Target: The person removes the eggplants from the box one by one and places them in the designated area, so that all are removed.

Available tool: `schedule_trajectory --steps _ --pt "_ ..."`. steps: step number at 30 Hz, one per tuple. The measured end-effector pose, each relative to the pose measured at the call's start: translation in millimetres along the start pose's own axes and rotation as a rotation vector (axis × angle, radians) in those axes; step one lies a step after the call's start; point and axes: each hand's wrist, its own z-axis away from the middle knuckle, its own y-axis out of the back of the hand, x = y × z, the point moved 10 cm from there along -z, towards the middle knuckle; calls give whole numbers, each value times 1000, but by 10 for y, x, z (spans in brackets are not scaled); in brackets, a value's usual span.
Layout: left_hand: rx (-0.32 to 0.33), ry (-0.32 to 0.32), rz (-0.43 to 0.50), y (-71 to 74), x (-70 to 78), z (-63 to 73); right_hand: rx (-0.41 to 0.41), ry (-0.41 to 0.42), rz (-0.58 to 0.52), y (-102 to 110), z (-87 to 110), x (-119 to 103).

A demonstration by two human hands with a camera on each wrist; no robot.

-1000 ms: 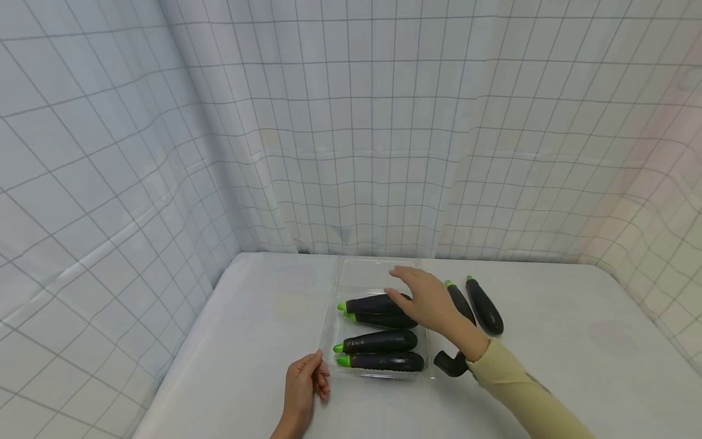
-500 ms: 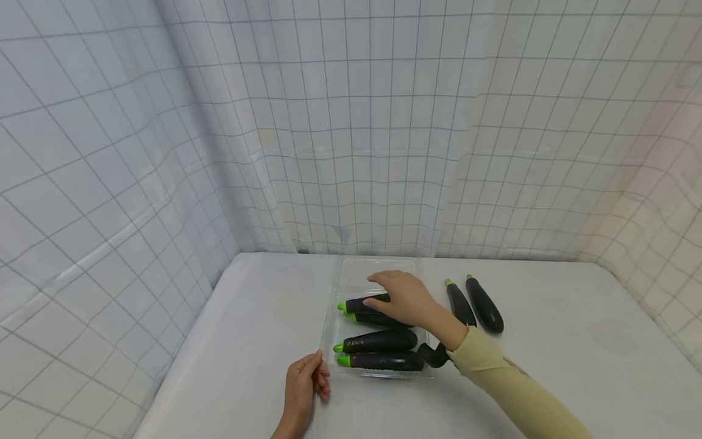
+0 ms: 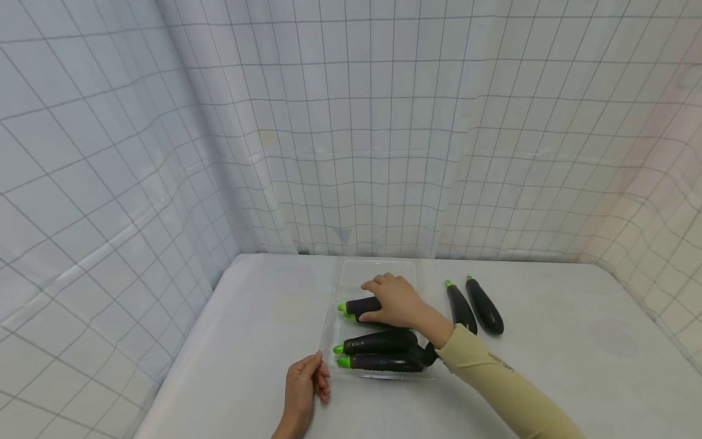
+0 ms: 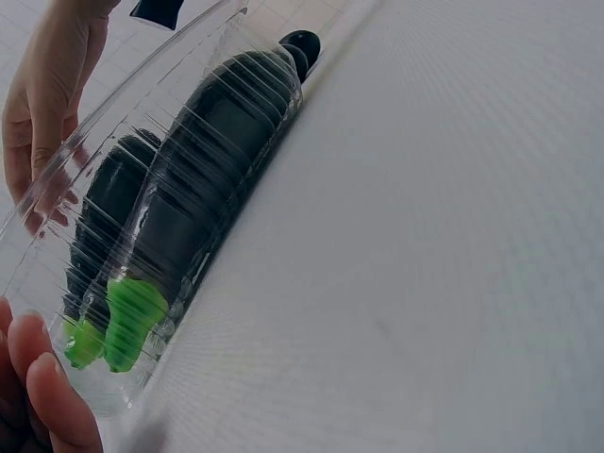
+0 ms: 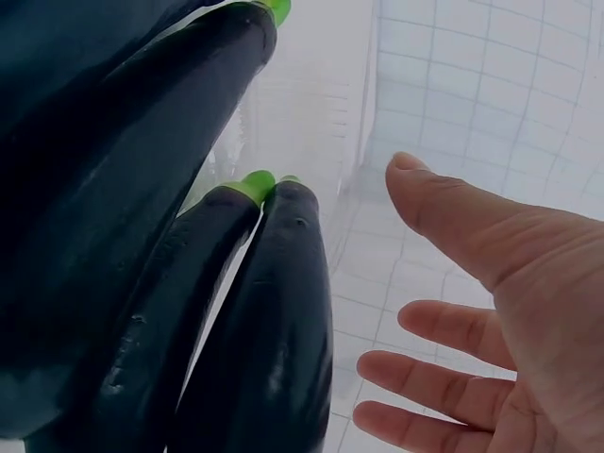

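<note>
hovering over eggplants (image 3: 362, 306), right hand (image 3: 397, 303)

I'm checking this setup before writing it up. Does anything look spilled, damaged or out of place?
I see no spill or damage. Only two eggplants stand out: they lie slanted on the table, outside the clear container, while four others lie crosswise inside it.

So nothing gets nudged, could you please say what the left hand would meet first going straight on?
Most likely the clear container, at its left side: the left hand points towards it from close by, though whether they touch is unclear.
</note>
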Motion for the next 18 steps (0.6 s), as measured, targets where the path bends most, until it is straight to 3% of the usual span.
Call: schedule_trajectory --steps 9,18 --pt "9 32 -5 8 -27 -5 -43 -16 24 -98 -15 26" --pt "2 24 -9 7 -36 -11 -42 -15 16 -157 -32 36"
